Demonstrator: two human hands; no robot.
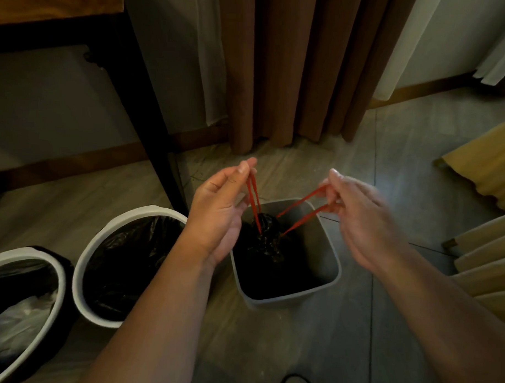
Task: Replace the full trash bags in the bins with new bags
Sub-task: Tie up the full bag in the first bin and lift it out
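Standing far left, a round bin [61, 281] holds a black liner with pale rubbish, judged unchanged. Beside it, a second round bin [76, 283] carries a black liner; its contents cannot be told. The left hand [217, 212] pinches one red drawstring loop [253, 197]. The black bag [264, 245], cinched, sits inside the grey square bin [321, 240]. The right hand [361, 219], blurred, pinches the other loop [300, 202]. Assessment: bag closed, not lifted out; no fresh liner in view; most work remains.
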